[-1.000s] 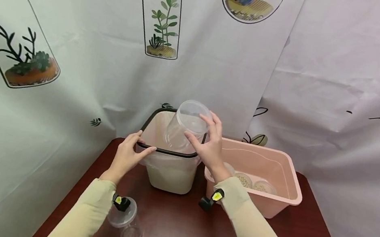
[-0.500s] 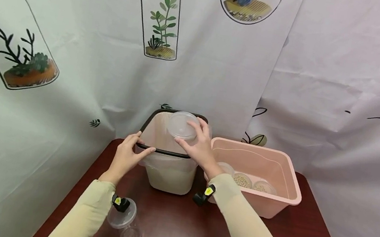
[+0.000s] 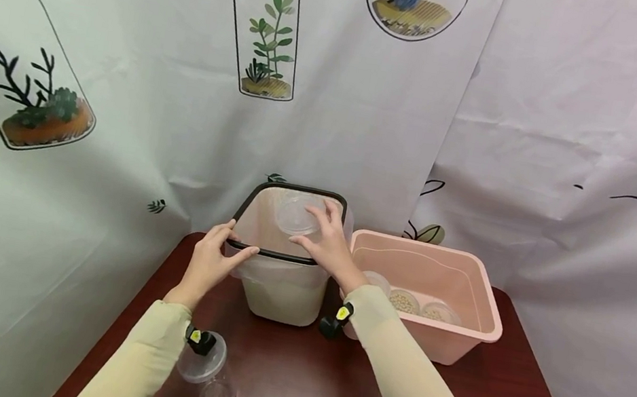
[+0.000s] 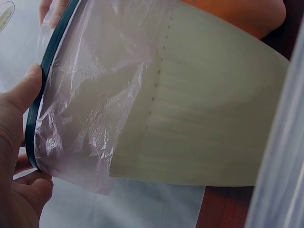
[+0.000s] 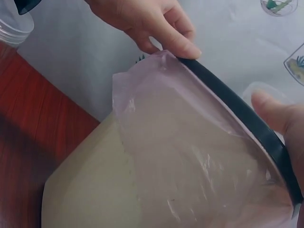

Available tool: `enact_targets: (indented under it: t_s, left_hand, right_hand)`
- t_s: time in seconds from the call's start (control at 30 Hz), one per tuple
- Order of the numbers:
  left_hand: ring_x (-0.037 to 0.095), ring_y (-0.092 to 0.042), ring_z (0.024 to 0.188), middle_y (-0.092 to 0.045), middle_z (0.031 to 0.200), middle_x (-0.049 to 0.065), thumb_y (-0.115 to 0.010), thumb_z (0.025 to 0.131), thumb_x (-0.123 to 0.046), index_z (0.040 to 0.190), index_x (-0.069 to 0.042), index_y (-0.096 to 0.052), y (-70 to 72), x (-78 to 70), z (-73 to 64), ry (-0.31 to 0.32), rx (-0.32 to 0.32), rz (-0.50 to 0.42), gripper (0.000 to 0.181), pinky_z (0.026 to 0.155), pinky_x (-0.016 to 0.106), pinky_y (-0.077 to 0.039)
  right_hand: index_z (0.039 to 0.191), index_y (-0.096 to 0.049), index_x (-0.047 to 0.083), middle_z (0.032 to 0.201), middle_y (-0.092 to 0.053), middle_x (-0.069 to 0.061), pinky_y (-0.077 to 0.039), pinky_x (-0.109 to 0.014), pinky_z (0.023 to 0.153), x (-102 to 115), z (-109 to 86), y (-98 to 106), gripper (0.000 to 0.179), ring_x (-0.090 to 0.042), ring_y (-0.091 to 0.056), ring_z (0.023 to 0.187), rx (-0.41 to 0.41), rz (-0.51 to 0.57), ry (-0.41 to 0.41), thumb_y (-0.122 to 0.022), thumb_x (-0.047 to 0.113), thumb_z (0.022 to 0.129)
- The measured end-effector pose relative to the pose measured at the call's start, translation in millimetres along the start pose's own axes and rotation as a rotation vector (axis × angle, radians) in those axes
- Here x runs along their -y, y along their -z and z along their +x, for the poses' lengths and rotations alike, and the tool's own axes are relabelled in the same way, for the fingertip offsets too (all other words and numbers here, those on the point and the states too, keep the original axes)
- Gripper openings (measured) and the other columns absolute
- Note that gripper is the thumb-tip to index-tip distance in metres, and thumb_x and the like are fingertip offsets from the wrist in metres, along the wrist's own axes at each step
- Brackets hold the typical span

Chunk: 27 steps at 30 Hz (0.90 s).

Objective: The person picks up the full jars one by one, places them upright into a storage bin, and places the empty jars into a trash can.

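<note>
A cream trash bin (image 3: 284, 297) with a dark rim and a thin pinkish plastic liner (image 4: 95, 95) stands at the table's back. My left hand (image 3: 212, 261) grips the bin's rim (image 4: 43, 80) at its front left corner. At the bin's mouth my right hand (image 3: 329, 245) holds a clear plastic jar (image 3: 294, 215) between thumb and fingers, its round end facing up. The jar's lower part is hidden inside the bin. In the right wrist view the right thumb (image 5: 270, 111) shows beyond the rim, with a bit of the clear jar behind it.
A pink rectangular tub (image 3: 425, 269) stands right of the bin, holding several clear round containers (image 3: 404, 301), some with pale grains. Another clear jar with a whitish lid (image 3: 201, 366) is on the dark red table (image 3: 290, 386) under my left wrist. A printed cloth backdrop (image 3: 341, 126) hangs behind.
My right hand has moved down and left, lowering the clear jar from above the rim into the bin's mouth and tipping it more upright. My left hand stays on the rim.
</note>
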<state>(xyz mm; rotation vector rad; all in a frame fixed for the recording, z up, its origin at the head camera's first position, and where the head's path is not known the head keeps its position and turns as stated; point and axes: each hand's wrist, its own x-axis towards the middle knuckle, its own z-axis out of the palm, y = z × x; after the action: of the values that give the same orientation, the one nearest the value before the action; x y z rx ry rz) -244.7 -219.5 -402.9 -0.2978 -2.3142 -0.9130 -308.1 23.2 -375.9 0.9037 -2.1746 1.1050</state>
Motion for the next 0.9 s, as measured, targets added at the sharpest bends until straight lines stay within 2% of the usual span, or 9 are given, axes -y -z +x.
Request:
enact_targets:
  t_s: [0.27,0.57,0.73,0.9]
  left_hand:
    - [0.029,-0.054,0.097,-0.05,0.131,0.019,-0.079,0.072,-0.039,0.082,-0.01,-0.057,0.2,-0.4,0.7,0.006,0.013,-0.008,0.038,0.069,0.037,-0.041]
    - [0.033,-0.05,0.114,-0.052,0.13,0.018,-0.079,0.072,-0.038,0.081,-0.01,-0.057,1.0,0.1,2.6,0.004,0.008,-0.016,0.037,0.074,0.039,-0.042]
    - [0.033,-0.05,0.115,-0.052,0.129,0.017,-0.079,0.072,-0.038,0.082,-0.01,-0.058,1.0,1.4,2.3,0.005,0.015,-0.004,0.037,0.074,0.039,-0.042]
    - [0.033,-0.051,0.114,-0.052,0.13,0.019,-0.079,0.072,-0.038,0.084,-0.01,-0.06,1.4,1.0,2.5,-0.006,0.021,0.004,0.036,0.074,0.041,-0.043]
  right_hand:
    - [0.119,-0.056,0.001,0.135,-0.034,-0.027,-0.036,-0.045,0.099,-2,0.7,-1,0.049,-0.037,-0.034,0.127,-0.031,-0.023,0.049,-0.077,0.011,0.076]
    - [0.115,-0.059,0.0,0.131,-0.041,-0.022,-0.038,-0.04,0.097,5,-8.7,1,0.042,-0.032,-0.04,0.123,-0.118,0.013,0.094,-0.075,0.009,0.078]
    - [0.114,-0.059,0.0,0.128,-0.044,-0.022,-0.039,-0.038,0.096,13,-16.8,0,0.042,-0.031,-0.045,0.119,-0.165,0.047,0.168,-0.076,0.008,0.077]
    - [0.115,-0.057,-0.002,0.13,-0.043,-0.021,-0.041,-0.037,0.095,23,-25.1,-1,0.045,-0.032,-0.046,0.119,-0.173,0.084,0.269,-0.077,0.006,0.075]
